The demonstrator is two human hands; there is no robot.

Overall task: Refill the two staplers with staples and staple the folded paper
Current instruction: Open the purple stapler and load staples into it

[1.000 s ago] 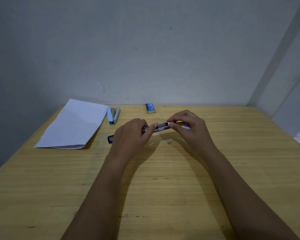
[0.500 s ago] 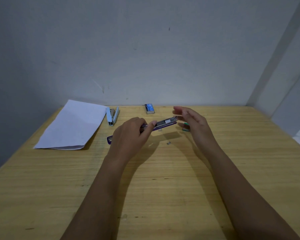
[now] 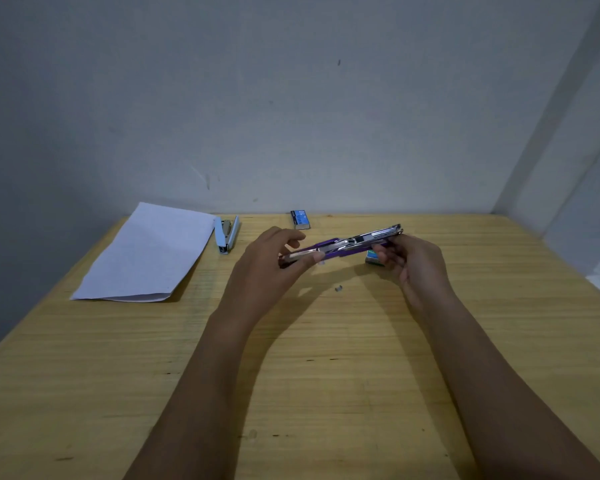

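The wooden table [image 3: 326,393] is the biggest thing, with a yellow top and fine grain lines running left to right. Its far edge meets a grey wall [image 3: 291,98].

On the far left part of the table lies the folded paper [image 3: 146,252], white and flat, with the fold at its near edge. Just to the right of the paper lies a light blue stapler [image 3: 226,234], opened in a narrow V shape, with shiny metal inside.

Above the middle of the table, the purple stapler [image 3: 343,247] is held in the air, opened long and almost straight, with its right end higher. Its inner rail is bright metal. The left hand [image 3: 267,271] closes thumb and fingers on the left end; the right hand [image 3: 413,265] closes its fingers around the right end.

At the far edge of the table, right of the light blue stapler, lies a small blue staple box [image 3: 300,219] with the number "10" on it. A green staple box [image 3: 373,258] lies on the table under the right hand, mostly hidden; its writing is not readable. A tiny metal piece [image 3: 338,288] lies on the table below the purple stapler.
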